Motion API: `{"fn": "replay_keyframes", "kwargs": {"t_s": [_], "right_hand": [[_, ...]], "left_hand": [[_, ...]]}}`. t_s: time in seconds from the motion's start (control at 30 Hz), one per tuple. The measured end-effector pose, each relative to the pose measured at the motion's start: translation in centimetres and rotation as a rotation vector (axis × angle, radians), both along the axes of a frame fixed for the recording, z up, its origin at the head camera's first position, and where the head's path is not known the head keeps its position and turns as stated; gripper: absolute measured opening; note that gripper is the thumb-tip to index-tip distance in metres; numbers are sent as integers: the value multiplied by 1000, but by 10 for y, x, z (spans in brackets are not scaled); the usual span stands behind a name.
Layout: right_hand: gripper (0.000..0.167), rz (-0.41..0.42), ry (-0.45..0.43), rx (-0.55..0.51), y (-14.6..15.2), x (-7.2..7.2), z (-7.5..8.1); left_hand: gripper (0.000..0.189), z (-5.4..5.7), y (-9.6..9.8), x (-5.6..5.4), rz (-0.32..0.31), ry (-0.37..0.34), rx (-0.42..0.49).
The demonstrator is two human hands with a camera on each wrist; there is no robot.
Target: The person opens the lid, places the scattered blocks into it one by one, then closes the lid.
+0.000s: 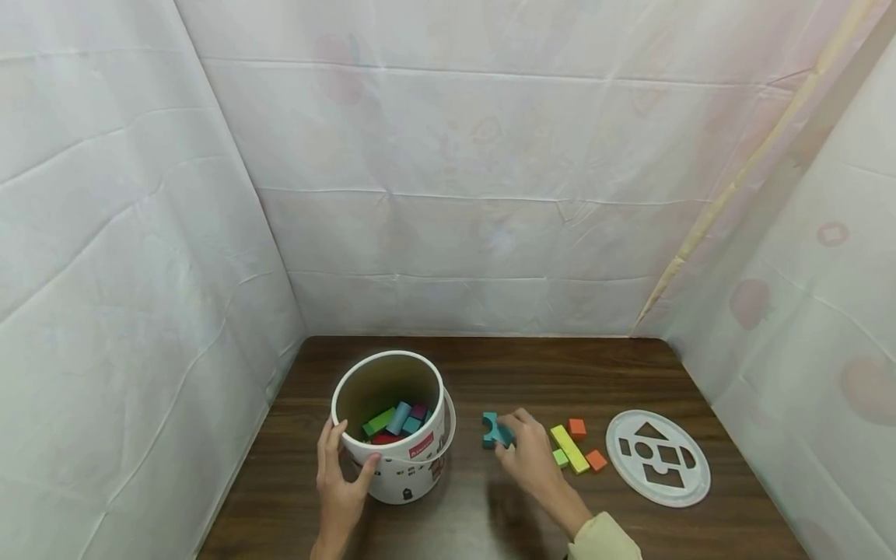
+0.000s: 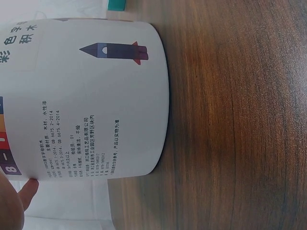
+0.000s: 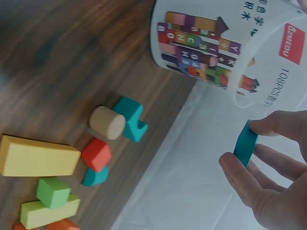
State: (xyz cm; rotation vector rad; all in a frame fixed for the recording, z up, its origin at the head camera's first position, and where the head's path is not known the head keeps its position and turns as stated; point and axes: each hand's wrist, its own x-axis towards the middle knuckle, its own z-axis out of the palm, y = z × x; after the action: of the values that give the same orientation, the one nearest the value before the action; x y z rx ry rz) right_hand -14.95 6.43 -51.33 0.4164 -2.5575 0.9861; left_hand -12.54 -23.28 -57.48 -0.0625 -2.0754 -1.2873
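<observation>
My left hand (image 1: 339, 494) holds the side of a white printed bucket (image 1: 402, 490), thumb on its front wall and fingers at the rim. Inside lie several coloured blocks (image 1: 399, 420). A small teal block (image 3: 245, 143) is pinched between the thumb and fingers of my right hand (image 3: 276, 172), above the table in the right wrist view. In the head view this hand is right of the bucket, next to a teal notched block (image 1: 488, 420). A plain wooden cylinder (image 3: 107, 123) stands against that notched block in the right wrist view.
Right of my right hand are a yellow bar (image 1: 570, 449), a green cube (image 1: 561, 458) and orange blocks (image 1: 577, 428). A red cube (image 3: 96, 155) and a teal rounded piece (image 3: 95, 177) lie nearby. Farther right is a white lid (image 1: 630, 470) with shaped holes. White sheets (image 1: 448, 233) surround the table.
</observation>
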Motion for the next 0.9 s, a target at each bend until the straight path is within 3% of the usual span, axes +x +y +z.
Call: {"fn": "replay_keyframes", "kwargs": {"t_s": [0.33, 0.9], "right_hand": [[28, 30, 41, -16, -8, -2, 24], [28, 86, 27, 33, -24, -7, 53]], "left_hand": [[79, 0, 0, -1, 2, -1, 1], [79, -1, 1, 0, 10, -8, -1]]}}
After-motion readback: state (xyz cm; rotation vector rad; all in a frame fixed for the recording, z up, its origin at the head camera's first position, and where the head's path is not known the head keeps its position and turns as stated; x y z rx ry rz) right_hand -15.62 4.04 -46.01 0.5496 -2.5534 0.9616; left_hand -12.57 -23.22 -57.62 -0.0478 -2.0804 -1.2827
